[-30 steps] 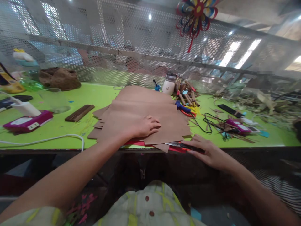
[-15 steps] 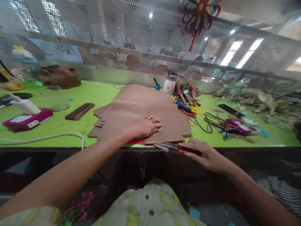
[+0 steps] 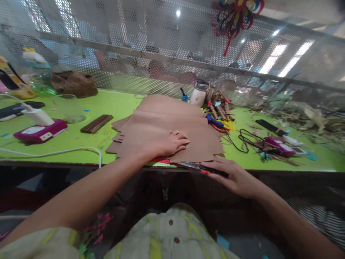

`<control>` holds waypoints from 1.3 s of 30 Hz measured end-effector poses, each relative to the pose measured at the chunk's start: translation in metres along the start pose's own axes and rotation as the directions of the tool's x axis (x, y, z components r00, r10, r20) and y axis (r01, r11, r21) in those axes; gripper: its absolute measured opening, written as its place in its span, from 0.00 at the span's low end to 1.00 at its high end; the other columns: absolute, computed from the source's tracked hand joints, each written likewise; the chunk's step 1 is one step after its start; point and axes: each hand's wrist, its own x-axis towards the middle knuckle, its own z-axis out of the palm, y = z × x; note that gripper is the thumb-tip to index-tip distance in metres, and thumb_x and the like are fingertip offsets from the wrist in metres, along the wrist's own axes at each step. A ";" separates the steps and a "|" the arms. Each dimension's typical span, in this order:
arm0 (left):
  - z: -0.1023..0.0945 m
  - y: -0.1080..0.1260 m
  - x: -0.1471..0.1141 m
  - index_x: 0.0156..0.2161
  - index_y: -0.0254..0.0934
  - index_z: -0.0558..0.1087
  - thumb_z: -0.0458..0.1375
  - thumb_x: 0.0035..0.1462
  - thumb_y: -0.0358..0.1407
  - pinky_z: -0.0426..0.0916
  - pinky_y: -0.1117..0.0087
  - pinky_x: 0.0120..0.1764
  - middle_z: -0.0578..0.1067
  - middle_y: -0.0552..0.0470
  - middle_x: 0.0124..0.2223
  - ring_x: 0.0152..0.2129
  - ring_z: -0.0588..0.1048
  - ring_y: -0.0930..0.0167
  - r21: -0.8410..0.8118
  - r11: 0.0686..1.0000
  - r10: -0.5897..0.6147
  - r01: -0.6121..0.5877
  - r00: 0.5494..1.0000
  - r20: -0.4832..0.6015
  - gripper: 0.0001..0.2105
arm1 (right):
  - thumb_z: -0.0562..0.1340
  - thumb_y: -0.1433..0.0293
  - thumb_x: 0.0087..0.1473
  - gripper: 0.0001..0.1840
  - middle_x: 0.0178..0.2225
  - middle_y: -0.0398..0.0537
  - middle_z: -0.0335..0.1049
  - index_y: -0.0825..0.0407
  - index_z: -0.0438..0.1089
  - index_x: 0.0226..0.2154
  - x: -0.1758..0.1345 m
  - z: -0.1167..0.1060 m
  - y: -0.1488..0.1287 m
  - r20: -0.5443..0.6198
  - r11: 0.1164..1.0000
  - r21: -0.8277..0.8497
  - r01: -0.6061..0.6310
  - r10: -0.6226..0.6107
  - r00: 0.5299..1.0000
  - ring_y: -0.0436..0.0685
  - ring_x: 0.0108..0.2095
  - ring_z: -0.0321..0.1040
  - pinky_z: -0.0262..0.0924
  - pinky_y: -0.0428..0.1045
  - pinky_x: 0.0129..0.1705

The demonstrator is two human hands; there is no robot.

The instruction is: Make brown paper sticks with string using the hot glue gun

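Note:
Several layered sheets of brown paper (image 3: 161,126) lie at the table's front edge, with short slits along their left side. My left hand (image 3: 175,144) rests flat on the top sheet, fingers stretched toward the right, a ring on one finger. Black-and-orange scissors (image 3: 191,165) are in my right hand (image 3: 223,174), their blades pointing left along the sheet's near edge. Whether the blades are apart is too small to tell. A red piece (image 3: 161,160) peeks out beneath the paper, just left of the blade tips.
On the green table (image 3: 88,142), a purple power strip (image 3: 40,131), a clear cup (image 3: 68,108) and folded brown strips (image 3: 97,123) lie left. Blue-handled pliers (image 3: 214,120), a white jug (image 3: 199,93), rolled brown pieces (image 3: 219,108) and a black phone (image 3: 271,127) sit right.
The small brown strip that hung below the scissor blades no longer shows. My right hand and the scissors have shifted slightly left against the paper; my left hand stays pressed on it.

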 end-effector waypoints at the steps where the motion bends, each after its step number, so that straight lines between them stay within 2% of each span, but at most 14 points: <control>1: 0.000 0.000 0.000 0.55 0.43 0.65 0.42 0.64 0.41 0.53 0.62 0.51 0.65 0.49 0.58 0.50 0.61 0.64 -0.002 1.000 0.001 -0.001 1.000 0.003 0.18 | 0.54 0.63 0.60 0.19 0.44 0.53 0.71 0.47 0.65 0.53 0.002 0.000 -0.001 -0.006 1.000 -0.001 -0.002 0.002 1.000 0.58 0.43 0.65 0.60 0.54 0.46; 7: 0.001 0.001 0.000 0.54 0.42 0.66 0.43 0.64 0.40 0.53 0.62 0.50 0.67 0.48 0.56 0.49 0.62 0.64 -0.007 1.000 -0.013 0.013 1.000 -0.010 0.18 | 0.55 0.63 0.60 0.19 0.39 0.53 0.70 0.48 0.67 0.53 0.024 0.006 -0.015 0.024 1.000 -0.012 0.017 -0.017 1.000 0.58 0.40 0.65 0.61 0.52 0.42; 12: 0.003 0.000 -0.001 0.54 0.41 0.67 0.43 0.64 0.41 0.54 0.61 0.51 0.66 0.48 0.57 0.50 0.62 0.63 -0.017 1.000 -0.006 0.005 1.000 -0.021 0.18 | 0.55 0.64 0.60 0.19 0.42 0.52 0.71 0.44 0.66 0.53 0.012 0.005 -0.034 0.093 0.996 0.073 0.059 -0.066 0.994 0.56 0.42 0.66 0.61 0.51 0.44; 14: 0.004 -0.002 -0.001 0.54 0.41 0.67 0.43 0.64 0.42 0.54 0.60 0.51 0.66 0.49 0.57 0.50 0.62 0.63 -0.024 1.000 -0.015 0.014 0.999 -0.029 0.18 | 0.55 0.64 0.60 0.18 0.44 0.50 0.71 0.44 0.66 0.53 0.005 -0.001 -0.034 0.052 0.993 0.107 0.050 -0.056 0.997 0.56 0.43 0.66 0.60 0.51 0.46; 17: 0.006 -0.004 -0.003 0.53 0.40 0.67 0.44 0.64 0.42 0.54 0.62 0.52 0.67 0.48 0.56 0.50 0.63 0.65 -0.071 0.997 -0.017 0.013 0.998 -0.057 0.18 | 0.57 0.64 0.58 0.19 0.45 0.49 0.71 0.46 0.66 0.52 0.003 -0.011 -0.017 -0.150 0.989 0.142 -0.031 0.053 0.987 0.57 0.45 0.67 0.60 0.50 0.47; 20: 0.004 -0.005 -0.007 0.52 0.39 0.67 0.46 0.63 0.43 0.55 0.65 0.53 0.67 0.46 0.55 0.50 0.64 0.66 -0.116 0.993 -0.044 0.030 0.991 -0.123 0.18 | 0.57 0.61 0.57 0.22 0.38 0.50 0.73 0.52 0.66 0.52 0.019 -0.019 0.021 -0.391 0.975 0.144 -0.168 0.212 0.896 0.57 0.36 0.69 0.62 0.50 0.38; 21: 0.003 -0.005 -0.008 0.52 0.38 0.67 0.47 0.62 0.44 0.56 0.65 0.52 0.66 0.45 0.55 0.50 0.64 0.66 -0.126 0.991 -0.058 0.039 0.988 -0.144 0.18 | 0.57 0.60 0.56 0.24 0.35 0.50 0.73 0.54 0.66 0.52 0.029 -0.020 0.036 -0.419 0.965 0.153 -0.211 0.257 0.871 0.56 0.32 0.68 0.62 0.50 0.34; 23: 0.000 -0.005 -0.011 0.50 0.37 0.68 0.49 0.60 0.45 0.58 0.65 0.51 0.66 0.43 0.54 0.50 0.65 0.65 -0.144 0.987 -0.099 0.075 0.980 -0.172 0.18 | 0.58 0.60 0.53 0.27 0.30 0.50 0.72 0.57 0.66 0.52 0.054 -0.022 0.064 -0.469 0.950 0.158 -0.270 0.313 0.826 0.56 0.28 0.67 0.61 0.50 0.30; 25: -0.001 -0.005 -0.012 0.49 0.36 0.68 0.50 0.59 0.47 0.59 0.64 0.50 0.67 0.42 0.53 0.49 0.65 0.63 -0.157 0.979 -0.157 0.131 0.974 -0.163 0.19 | 0.58 0.60 0.51 0.26 0.28 0.50 0.72 0.59 0.68 0.49 0.084 -0.023 0.086 -0.521 0.946 0.113 -0.305 0.318 0.792 0.57 0.28 0.66 0.61 0.51 0.31; 28: -0.003 -0.004 -0.012 0.49 0.37 0.67 0.50 0.58 0.48 0.61 0.63 0.49 0.69 0.43 0.50 0.48 0.66 0.63 -0.164 0.967 -0.219 0.197 0.966 -0.133 0.20 | 0.58 0.61 0.51 0.22 0.35 0.52 0.74 0.56 0.70 0.47 0.128 -0.023 0.105 -0.563 0.957 0.036 -0.289 0.258 0.785 0.58 0.32 0.67 0.61 0.51 0.35; 31: -0.003 -0.004 -0.011 0.50 0.37 0.67 0.49 0.57 0.50 0.61 0.62 0.49 0.69 0.44 0.50 0.48 0.66 0.62 -0.158 0.956 -0.268 0.247 0.955 -0.128 0.22 | 0.58 0.63 0.50 0.19 0.40 0.53 0.74 0.55 0.72 0.43 0.158 -0.025 0.114 -0.589 0.961 0.013 -0.275 0.230 0.775 0.60 0.39 0.66 0.59 0.53 0.42; 36: 0.000 -0.006 -0.011 0.51 0.36 0.67 0.49 0.56 0.54 0.59 0.59 0.51 0.68 0.41 0.52 0.50 0.65 0.59 -0.126 0.948 -0.308 0.291 0.941 -0.141 0.26 | 0.59 0.64 0.51 0.17 0.42 0.58 0.71 0.57 0.72 0.40 0.169 -0.023 0.116 -0.642 0.955 -0.022 -0.294 0.212 0.737 0.65 0.47 0.61 0.51 0.60 0.52; 39: 0.003 -0.009 -0.011 0.50 0.39 0.67 0.51 0.55 0.54 0.60 0.60 0.49 0.69 0.43 0.50 0.48 0.66 0.60 -0.161 0.938 -0.331 0.307 0.930 -0.158 0.24 | 0.54 0.64 0.55 0.16 0.40 0.57 0.71 0.56 0.73 0.36 0.163 -0.017 0.104 -0.610 0.970 -0.028 -0.239 0.173 0.773 0.62 0.44 0.64 0.55 0.57 0.49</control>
